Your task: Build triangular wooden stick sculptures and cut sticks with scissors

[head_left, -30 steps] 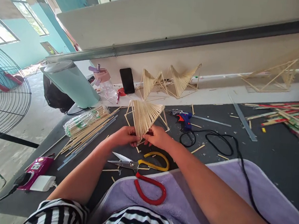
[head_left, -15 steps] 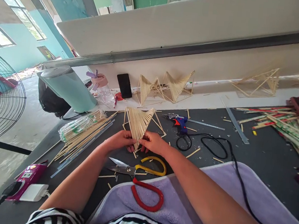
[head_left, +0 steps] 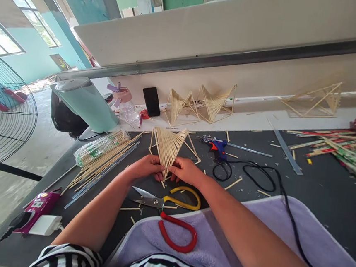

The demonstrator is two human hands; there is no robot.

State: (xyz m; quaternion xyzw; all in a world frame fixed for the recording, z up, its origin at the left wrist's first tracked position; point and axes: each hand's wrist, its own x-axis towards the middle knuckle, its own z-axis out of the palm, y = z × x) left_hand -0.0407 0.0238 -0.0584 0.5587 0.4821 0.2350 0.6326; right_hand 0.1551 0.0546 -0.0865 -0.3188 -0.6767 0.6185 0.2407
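A twisted model of thin wooden sticks stands on the dark table in front of me. My left hand pinches its near lower corner from the left. From the right, my right hand closes on that same corner, the fingertips of both hands almost meeting. Some fingers are hidden behind the sticks. Just below my hands lie open scissors with one yellow and one red handle. To the right of the model rests a blue glue gun with a clear glue stick in its back.
Loose sticks and a plastic-wrapped bundle lie at left, near a purple power strip. Finished stick models, a phone and a bottle line the back. A black cord crosses a lilac towel at right.
The whole view has shifted slightly, so everything appears a little further right. Both hands keep their hold on the model's near corner.
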